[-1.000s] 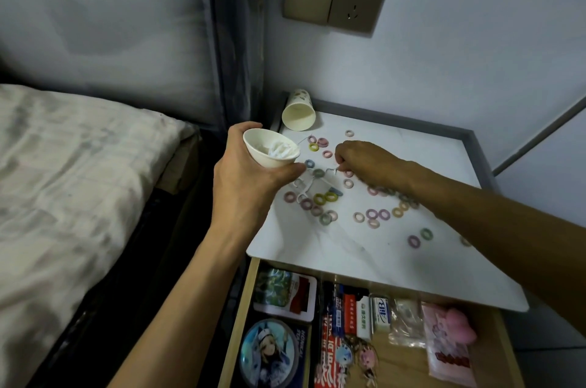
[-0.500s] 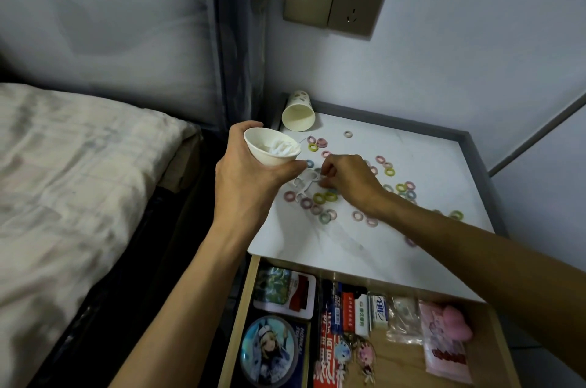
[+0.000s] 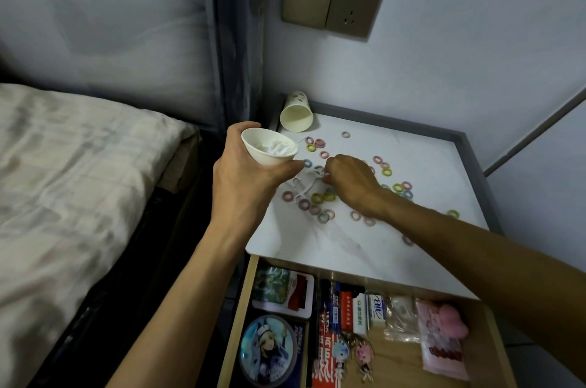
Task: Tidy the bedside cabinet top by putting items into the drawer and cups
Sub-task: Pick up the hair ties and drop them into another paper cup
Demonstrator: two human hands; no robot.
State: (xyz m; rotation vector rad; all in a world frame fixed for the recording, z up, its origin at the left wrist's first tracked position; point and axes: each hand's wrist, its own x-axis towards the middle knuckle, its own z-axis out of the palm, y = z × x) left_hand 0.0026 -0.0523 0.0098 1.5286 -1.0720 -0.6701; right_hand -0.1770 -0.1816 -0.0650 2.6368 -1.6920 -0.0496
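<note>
My left hand [image 3: 244,178] grips a white paper cup [image 3: 269,151], tilted toward me, with white floss picks inside. It hovers at the left edge of the white cabinet top [image 3: 358,248]. My right hand [image 3: 350,181] is curled over the tabletop, fingertips pinching a white floss pick [image 3: 312,183] among others lying there. Several small coloured hair ties [image 3: 323,197] are scattered around it. A second paper cup [image 3: 296,113] lies on its side at the back left corner. Below, the drawer [image 3: 393,365] stands pulled out.
The drawer holds cards, a round badge [image 3: 269,351], packets, keychains and a pink pouch [image 3: 442,337]. A bed [image 3: 73,184] lies to the left. The wall with a socket [image 3: 355,5] rises behind the cabinet, and a grey raised rim [image 3: 469,150] borders its back and right.
My right hand has slid left and nearer across the top, from the ties to the floss picks beside the cup. The left hand has kept the cup almost still.
</note>
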